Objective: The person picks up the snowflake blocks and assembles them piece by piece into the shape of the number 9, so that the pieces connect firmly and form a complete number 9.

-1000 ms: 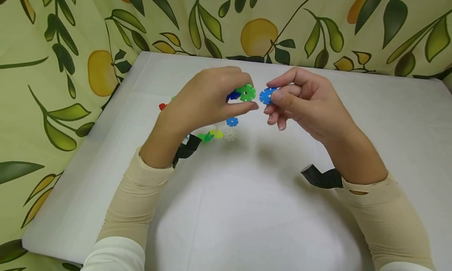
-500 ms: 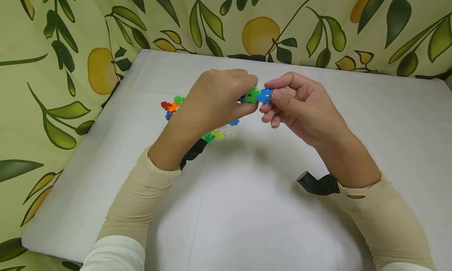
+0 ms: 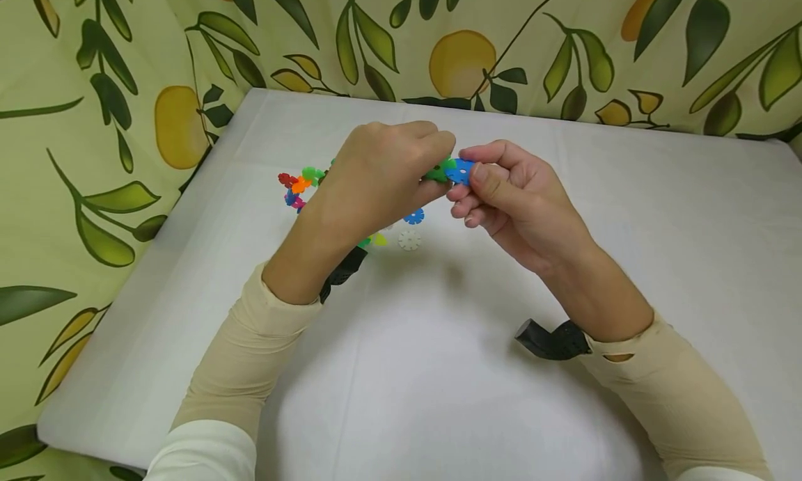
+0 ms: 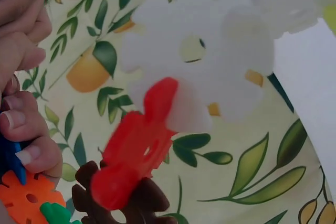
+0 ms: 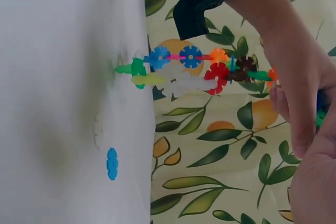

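Note:
In the head view my left hand (image 3: 382, 175) grips one end of a chain of coloured slotted plastic discs, with a green disc (image 3: 441, 170) showing between its thumb and fingers. My right hand (image 3: 526, 206) pinches a blue disc (image 3: 461, 172) whose edge overlaps the green one; how deep the slots engage is hard to tell. The chain hangs down from the left hand, its lower end at the table, with a red disc (image 5: 216, 78) along it in the right wrist view. Up close in the left wrist view are a white disc (image 4: 157, 40) and a brown disc (image 4: 94, 205).
A loose blue disc (image 3: 413, 216) and a loose white disc (image 3: 410, 241) lie on the white-covered table (image 3: 438, 369). A leaf-patterned cloth (image 3: 370, 42) hangs behind and to the left. Each wrist carries a black camera mount (image 3: 551, 340).
The blue disc, apart from the green disc a second ago, now overlaps its edge. My right hand has shifted left and slightly down; the left hand moved a little right earlier. The hanging chain has swung left.

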Motion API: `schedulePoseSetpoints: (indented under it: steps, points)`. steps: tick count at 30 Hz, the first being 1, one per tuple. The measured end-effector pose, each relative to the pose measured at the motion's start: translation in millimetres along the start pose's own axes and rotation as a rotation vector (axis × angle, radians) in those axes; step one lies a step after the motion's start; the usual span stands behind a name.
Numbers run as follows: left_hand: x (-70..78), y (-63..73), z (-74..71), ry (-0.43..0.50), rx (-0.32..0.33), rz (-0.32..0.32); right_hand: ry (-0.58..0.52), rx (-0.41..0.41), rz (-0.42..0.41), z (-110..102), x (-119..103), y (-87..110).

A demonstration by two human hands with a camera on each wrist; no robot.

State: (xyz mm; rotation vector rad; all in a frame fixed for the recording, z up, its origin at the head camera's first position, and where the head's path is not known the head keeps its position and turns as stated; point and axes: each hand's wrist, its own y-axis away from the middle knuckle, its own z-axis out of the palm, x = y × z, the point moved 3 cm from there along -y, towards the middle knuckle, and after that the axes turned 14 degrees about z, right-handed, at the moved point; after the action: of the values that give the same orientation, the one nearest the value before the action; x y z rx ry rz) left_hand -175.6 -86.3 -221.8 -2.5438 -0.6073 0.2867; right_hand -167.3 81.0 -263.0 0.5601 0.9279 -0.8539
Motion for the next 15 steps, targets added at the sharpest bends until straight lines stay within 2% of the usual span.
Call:
schedulePoseSetpoints:
  steps: [4, 7, 10, 11, 13, 15]
  points:
    - [-2.8, 1.1, -0.3, 0.035, 0.018, -0.015, 0.056, -0.009, -0.001, 0, -3, -1.3]
    - [-5.9, 2.2, -1.1, 0.042, -0.011, -0.041, 0.126, 0.001, -0.009, -5, -6, -2.9]
    - [-10.7, 4.2, -4.2, 0.033, -0.045, -0.079, 0.211, 0.051, -0.027, -14, -9, -6.8]
    - [-12.8, 5.3, -5.7, 0.031, -0.052, -0.096, 0.268, 0.071, -0.032, -18, -8, -8.6]
    - [-16.6, 7.1, -9.7, 0.040, -0.045, -0.121, 0.470, 0.102, -0.018, -24, -4, -13.4]
    - [-19.9, 8.3, -13.3, 0.065, -0.020, -0.129, 0.788, 0.086, 0.016, -26, 4, -18.5]
